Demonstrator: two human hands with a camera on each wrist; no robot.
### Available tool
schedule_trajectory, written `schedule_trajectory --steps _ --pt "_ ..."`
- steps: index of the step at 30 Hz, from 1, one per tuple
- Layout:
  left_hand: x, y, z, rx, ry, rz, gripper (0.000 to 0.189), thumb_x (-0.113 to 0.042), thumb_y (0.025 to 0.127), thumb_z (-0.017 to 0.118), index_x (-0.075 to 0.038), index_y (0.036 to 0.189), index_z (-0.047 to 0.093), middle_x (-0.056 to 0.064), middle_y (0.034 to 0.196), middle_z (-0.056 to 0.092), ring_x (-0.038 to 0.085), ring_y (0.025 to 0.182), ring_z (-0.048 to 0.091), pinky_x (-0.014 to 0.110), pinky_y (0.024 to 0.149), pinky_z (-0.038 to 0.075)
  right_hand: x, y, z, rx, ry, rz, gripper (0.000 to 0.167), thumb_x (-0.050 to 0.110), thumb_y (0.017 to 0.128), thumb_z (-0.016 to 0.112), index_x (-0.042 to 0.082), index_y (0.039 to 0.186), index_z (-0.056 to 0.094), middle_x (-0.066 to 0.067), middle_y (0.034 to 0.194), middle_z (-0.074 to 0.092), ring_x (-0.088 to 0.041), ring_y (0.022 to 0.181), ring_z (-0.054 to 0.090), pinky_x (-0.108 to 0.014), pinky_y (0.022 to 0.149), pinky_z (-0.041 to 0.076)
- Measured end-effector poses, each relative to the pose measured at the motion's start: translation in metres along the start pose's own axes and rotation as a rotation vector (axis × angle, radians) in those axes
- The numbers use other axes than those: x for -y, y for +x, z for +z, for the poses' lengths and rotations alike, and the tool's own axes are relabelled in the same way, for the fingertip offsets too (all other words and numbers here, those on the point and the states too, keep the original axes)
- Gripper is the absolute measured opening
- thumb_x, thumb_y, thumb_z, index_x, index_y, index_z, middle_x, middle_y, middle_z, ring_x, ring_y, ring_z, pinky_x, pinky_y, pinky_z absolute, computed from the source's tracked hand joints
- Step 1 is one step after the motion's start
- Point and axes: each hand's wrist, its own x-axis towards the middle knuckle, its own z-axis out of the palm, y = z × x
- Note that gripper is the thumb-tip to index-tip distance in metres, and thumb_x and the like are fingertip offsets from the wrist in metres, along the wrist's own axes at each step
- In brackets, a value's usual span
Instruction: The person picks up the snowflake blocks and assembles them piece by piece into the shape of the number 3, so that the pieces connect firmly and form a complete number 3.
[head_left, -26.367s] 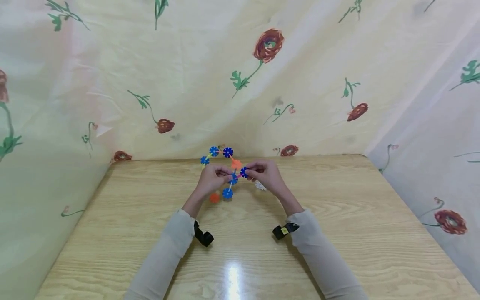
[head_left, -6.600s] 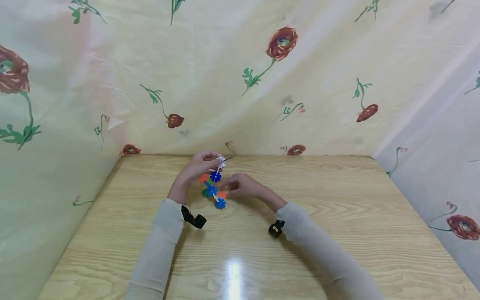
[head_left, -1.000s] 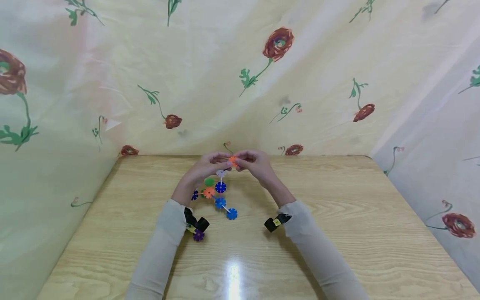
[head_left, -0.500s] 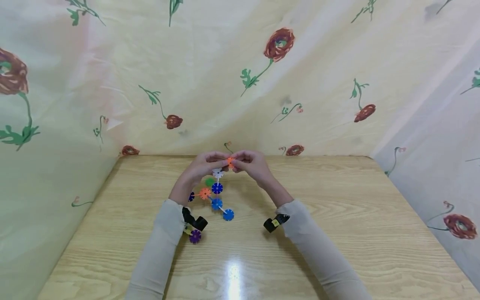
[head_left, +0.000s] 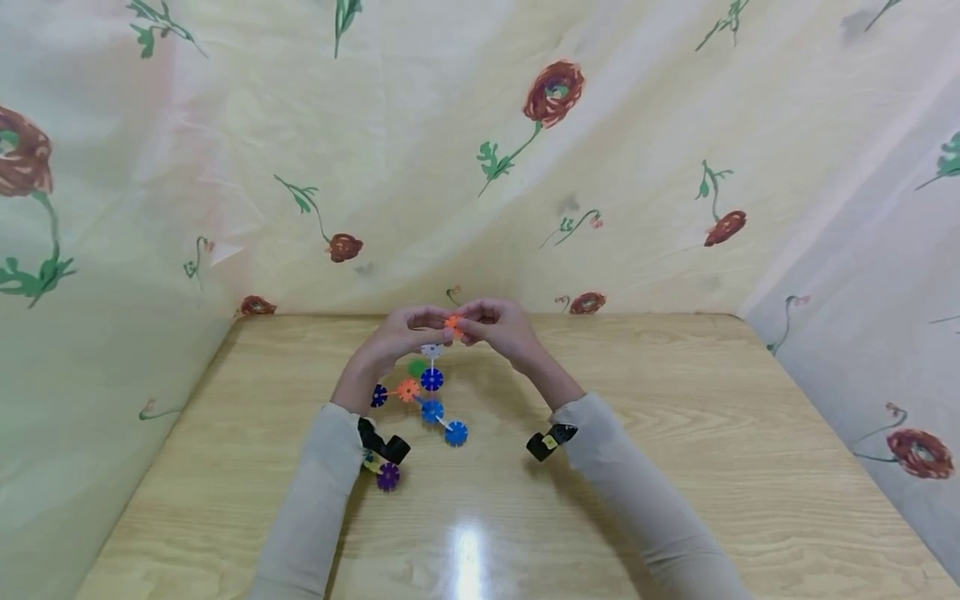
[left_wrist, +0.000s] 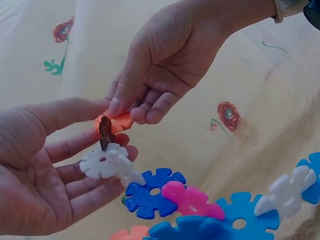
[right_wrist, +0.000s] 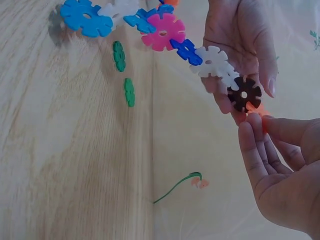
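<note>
Both hands meet above the far part of the table, in a chain of notched plastic snowflake discs. My right hand [head_left: 501, 329] pinches an orange disc [left_wrist: 119, 122] between thumb and fingers. That disc is slotted against a brown disc [right_wrist: 244, 95] at the chain's end. My left hand [head_left: 399, 340] holds the chain at this end, its thumb near the orange disc and its fingers behind the brown and white discs. Below hang a white disc [left_wrist: 98, 162], a dark blue disc [head_left: 432, 379], a pink disc [right_wrist: 163, 32] and several blue ones. The left arm partly hides the chain.
A purple disc [head_left: 387, 477] shows beside the left wrist's black camera [head_left: 393, 449]. Green discs [right_wrist: 119, 56] appear near the table surface in the right wrist view. The wooden table [head_left: 675, 458] ends at a flowered cloth [head_left: 420, 167] behind and at both sides.
Over the last second, both hands and the chain shift slightly left. Since several seconds ago, the right hand has moved up from the chain's middle to the orange disc at its end.
</note>
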Motion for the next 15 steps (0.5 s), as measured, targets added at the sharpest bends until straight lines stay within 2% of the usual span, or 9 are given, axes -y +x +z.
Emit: schedule_trajectory --steps 4,7,10,12,15 --pt "0.001 -0.002 -0.005 -0.004 0.015 -0.009 0.039 -0.022 0.099 0.069 -0.012 0.136 0.062 0.016 0.128 0.068 0.023 0.110 0.066 0.040 0.093 0.053 0.000 0.001 0.002 0.020 0.004 -0.006 0.022 0.011 0.099 0.067 -0.003 0.116 0.070 -0.011 0.097 0.073 -0.014 0.075 0.070 -0.044 0.082 0.063" --pt "0.001 -0.002 -0.009 -0.022 0.025 -0.023 0.040 -0.024 0.099 0.069 -0.012 0.137 0.062 0.017 0.129 0.067 0.022 0.109 0.066 0.041 0.093 0.054 -0.003 0.002 0.002 0.016 0.001 -0.004 0.023 0.014 0.101 0.064 -0.002 0.117 0.069 -0.011 0.097 0.072 -0.015 0.075 0.070 -0.045 0.083 0.063" --pt "0.002 -0.003 -0.015 -0.046 0.024 -0.042 0.042 -0.024 0.099 0.068 -0.011 0.138 0.060 0.017 0.131 0.065 0.027 0.112 0.065 0.044 0.098 0.054 -0.008 0.002 0.002 0.021 -0.009 0.000 0.022 0.013 0.102 0.063 -0.003 0.116 0.069 -0.015 0.095 0.071 -0.019 0.074 0.070 -0.049 0.083 0.063" --pt "0.002 -0.004 -0.019 -0.059 0.017 -0.056 0.044 -0.024 0.099 0.068 -0.011 0.140 0.059 0.017 0.132 0.064 0.032 0.117 0.064 0.047 0.102 0.053 -0.014 0.002 0.003 0.049 -0.035 0.013 0.022 0.012 0.101 0.064 -0.004 0.116 0.069 -0.019 0.095 0.071 -0.023 0.076 0.071 -0.053 0.083 0.062" --pt "0.002 -0.006 -0.024 -0.078 0.014 -0.074 0.046 -0.024 0.099 0.068 -0.012 0.142 0.057 0.017 0.131 0.064 0.036 0.120 0.063 0.052 0.107 0.049 -0.024 0.003 0.006 0.137 -0.112 0.042 0.025 0.010 0.100 0.064 -0.007 0.118 0.068 -0.025 0.097 0.071 -0.030 0.082 0.071 -0.057 0.085 0.060"
